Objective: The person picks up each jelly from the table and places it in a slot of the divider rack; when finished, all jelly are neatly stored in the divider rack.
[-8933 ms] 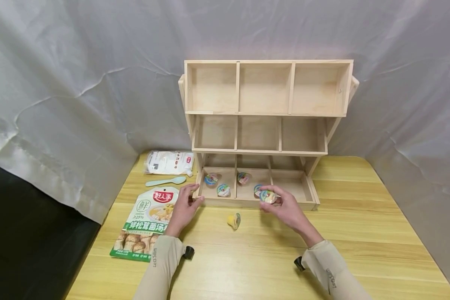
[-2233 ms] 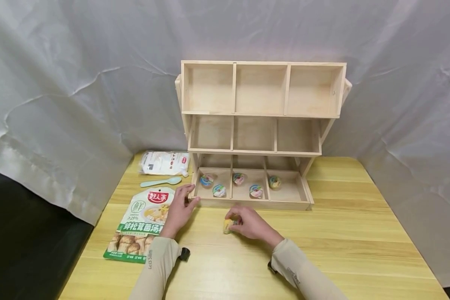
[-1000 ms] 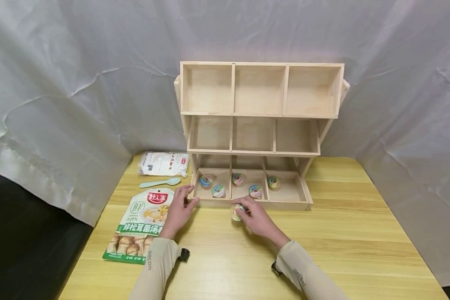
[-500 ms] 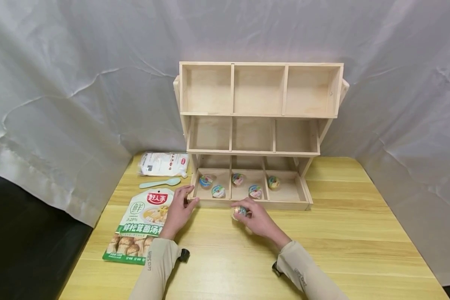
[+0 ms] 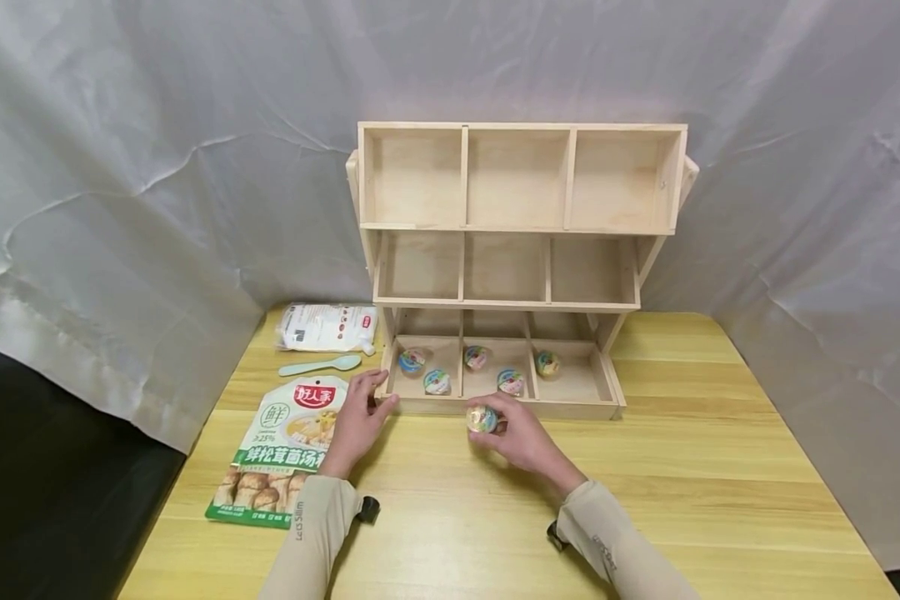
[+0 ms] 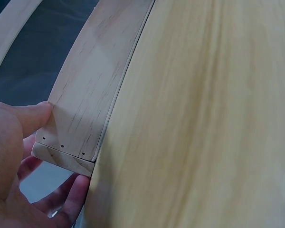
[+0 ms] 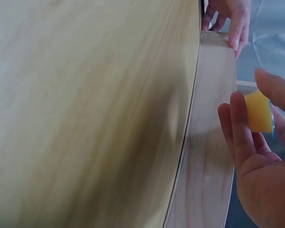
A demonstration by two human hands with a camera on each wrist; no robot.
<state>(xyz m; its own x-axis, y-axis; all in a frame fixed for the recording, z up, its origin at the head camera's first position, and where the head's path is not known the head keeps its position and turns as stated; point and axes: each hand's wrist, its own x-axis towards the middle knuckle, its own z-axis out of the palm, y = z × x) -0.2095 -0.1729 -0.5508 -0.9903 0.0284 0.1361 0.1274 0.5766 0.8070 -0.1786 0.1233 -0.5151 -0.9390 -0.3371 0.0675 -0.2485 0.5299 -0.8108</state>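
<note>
In the head view my right hand [image 5: 521,435] pinches a yellow jelly cup [image 5: 482,418] just in front of the bottom tier of a wooden rack [image 5: 525,225]. The right wrist view shows the yellow jelly cup [image 7: 259,112] between thumb and fingers. My left hand [image 5: 357,423] grips the bottom tier's front left corner, thumb on its upper edge and fingers around the side in the left wrist view. Two jelly cups, one of them a blue-lidded jelly cup [image 5: 412,361], lie in the bottom left compartment. Two more, including a pink jelly cup [image 5: 510,382], are in the middle, and a yellowish jelly cup [image 5: 547,364] in the right.
Left of the rack, a white package [image 5: 328,327], a pale green spoon [image 5: 319,365] and a green-and-white mushroom soup pouch [image 5: 277,454] lie on the wooden table [image 5: 720,467]. A grey curtain [image 5: 157,167] hangs behind and at both sides.
The earlier held jelly cup now lies in the bottom right compartment. My right hand has taken the yellow one from the table, raised it toward the rack and turned it. My left hand stays put.
</note>
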